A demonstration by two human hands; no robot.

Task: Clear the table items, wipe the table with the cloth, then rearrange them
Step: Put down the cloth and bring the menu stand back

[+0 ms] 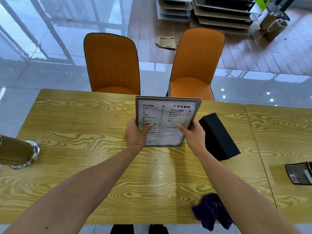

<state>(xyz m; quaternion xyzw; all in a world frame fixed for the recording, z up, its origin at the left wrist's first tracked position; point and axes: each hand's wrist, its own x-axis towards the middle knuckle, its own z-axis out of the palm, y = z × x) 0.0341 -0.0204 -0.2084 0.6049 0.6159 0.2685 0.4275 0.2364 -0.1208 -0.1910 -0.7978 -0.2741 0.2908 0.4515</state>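
Note:
A metal-framed coffee menu (168, 114) stands upright near the middle of the wooden table (84, 125). My left hand (136, 134) grips its lower left edge and my right hand (194, 134) grips its lower right edge, thumbs on the printed face. A black rectangular box (219, 137) lies just right of the menu. A purple cloth (212, 211) sits crumpled at the near table edge on the right. A gold metal cylinder (18, 152) with a chrome rim lies at the left edge.
Two orange chairs (113, 65) (195, 65) stand at the far side. A second table (283, 132) adjoins on the right, with a dark card holder (298, 173) on it. Stacked boards (224, 12) rest on the floor beyond.

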